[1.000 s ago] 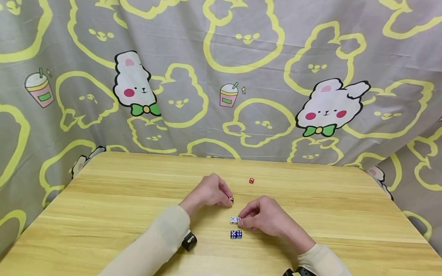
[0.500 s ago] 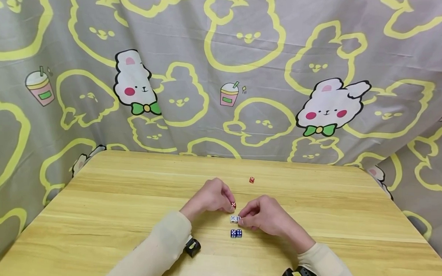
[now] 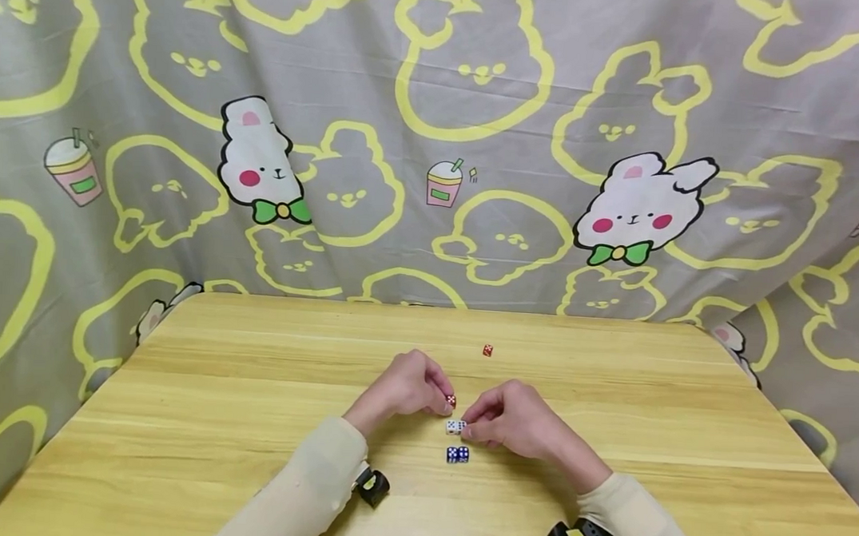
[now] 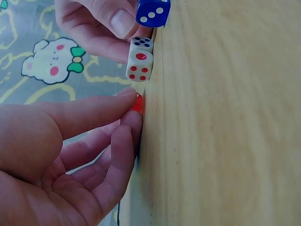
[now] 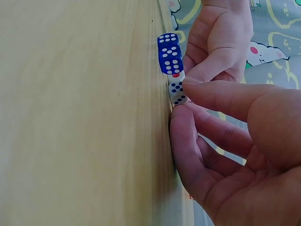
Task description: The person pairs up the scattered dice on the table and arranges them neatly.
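Note:
My left hand (image 3: 410, 383) pinches a red die (image 3: 451, 401) between thumb and fingers, low over the table behind the white pair. In the left wrist view that red die (image 4: 137, 102) is mostly covered by the fingertips. Two white dice (image 3: 453, 426) sit side by side, and my right hand (image 3: 516, 420) pinches the right-hand one. The right wrist view has this white die (image 5: 178, 92) between thumb and finger. Nearer to me, two blue dice (image 3: 457, 455) stand together on the table, touched by neither hand.
Another red die (image 3: 487, 350) lies farther back on the wooden table (image 3: 253, 348). A grey patterned curtain (image 3: 374, 218) hangs behind the table's far edge. Each wrist wears a black camera, such as the left camera (image 3: 373, 487).
My left hand has brought the red die toward me, closer to the white dice. The right hand keeps its place at the white die.

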`<action>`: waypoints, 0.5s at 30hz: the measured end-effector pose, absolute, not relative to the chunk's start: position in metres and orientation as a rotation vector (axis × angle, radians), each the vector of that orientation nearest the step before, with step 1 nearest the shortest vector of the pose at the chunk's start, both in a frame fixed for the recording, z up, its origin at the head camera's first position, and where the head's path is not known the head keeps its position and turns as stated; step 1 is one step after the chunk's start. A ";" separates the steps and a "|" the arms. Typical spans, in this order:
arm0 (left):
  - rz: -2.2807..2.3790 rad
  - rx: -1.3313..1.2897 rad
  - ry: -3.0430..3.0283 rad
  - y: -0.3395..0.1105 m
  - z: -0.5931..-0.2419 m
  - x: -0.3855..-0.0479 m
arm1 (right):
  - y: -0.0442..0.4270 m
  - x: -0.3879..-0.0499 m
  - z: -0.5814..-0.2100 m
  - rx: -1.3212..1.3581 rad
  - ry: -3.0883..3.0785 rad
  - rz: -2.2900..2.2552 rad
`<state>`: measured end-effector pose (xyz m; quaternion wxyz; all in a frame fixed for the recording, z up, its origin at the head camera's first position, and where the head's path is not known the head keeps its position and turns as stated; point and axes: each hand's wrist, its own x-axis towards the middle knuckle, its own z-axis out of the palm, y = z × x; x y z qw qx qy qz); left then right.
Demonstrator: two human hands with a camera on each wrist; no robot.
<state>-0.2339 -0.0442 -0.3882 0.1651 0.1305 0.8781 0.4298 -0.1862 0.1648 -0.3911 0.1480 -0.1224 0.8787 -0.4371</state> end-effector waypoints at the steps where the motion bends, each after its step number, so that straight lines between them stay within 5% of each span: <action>1: 1.221 0.365 2.504 -0.045 -0.388 -0.234 | 0.164 -0.186 -0.391 -0.354 2.520 -1.263; 15: 1.239 0.371 2.486 -0.044 -0.388 -0.233 | 0.170 -0.196 -0.383 -0.237 2.584 -1.272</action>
